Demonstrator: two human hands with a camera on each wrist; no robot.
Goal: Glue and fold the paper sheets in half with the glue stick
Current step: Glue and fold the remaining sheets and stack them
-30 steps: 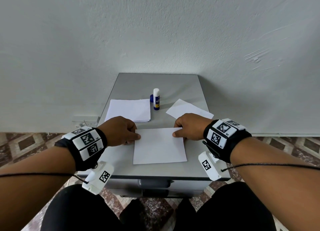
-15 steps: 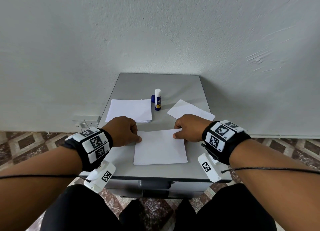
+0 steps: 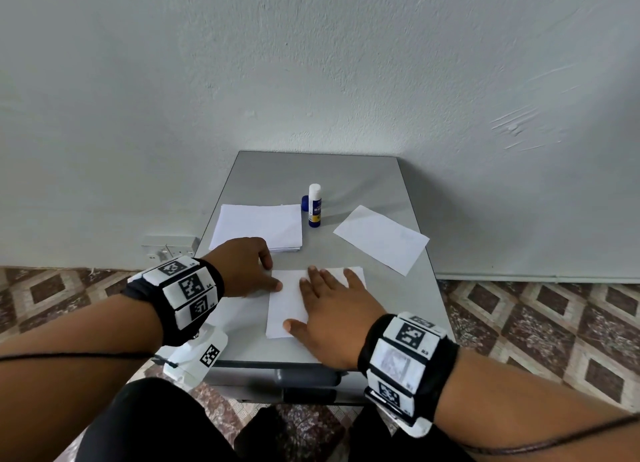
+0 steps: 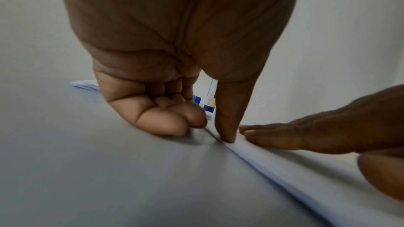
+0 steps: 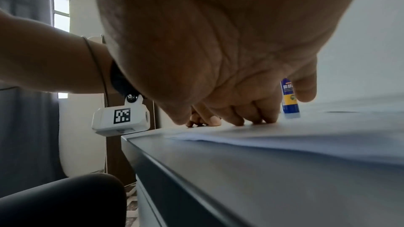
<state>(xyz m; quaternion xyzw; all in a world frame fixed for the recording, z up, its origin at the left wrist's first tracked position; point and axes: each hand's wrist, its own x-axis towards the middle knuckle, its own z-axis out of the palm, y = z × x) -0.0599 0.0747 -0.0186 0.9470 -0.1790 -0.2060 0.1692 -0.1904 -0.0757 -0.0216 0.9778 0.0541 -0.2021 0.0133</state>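
A folded white sheet [image 3: 285, 305] lies near the front of the grey table [image 3: 311, 170]. My right hand [image 3: 329, 305] lies flat on it, fingers straight and spread; in the left wrist view those fingers [image 4: 295, 137] press on the sheet [image 4: 284, 167]. My left hand [image 3: 247, 267] is at the sheet's left edge, fingers curled with knuckles on the table, and its thumb [image 4: 227, 134] presses the edge down. The glue stick [image 3: 315, 207] stands uncapped at mid-table, its blue cap [image 3: 304, 203] beside it. In the right wrist view the glue stick [image 5: 289, 99] shows past my fingers.
A stack of white sheets [image 3: 258, 226] lies left of the glue stick. One folded sheet [image 3: 381, 238] lies at the right, reaching the table's right edge. The wall stands right behind the table, and a wall socket [image 3: 169, 247] is low on the left.
My right hand has left the sheet's far right corner and now lies flat across the sheet. My left hand stays at the left edge, thumb pressing down.
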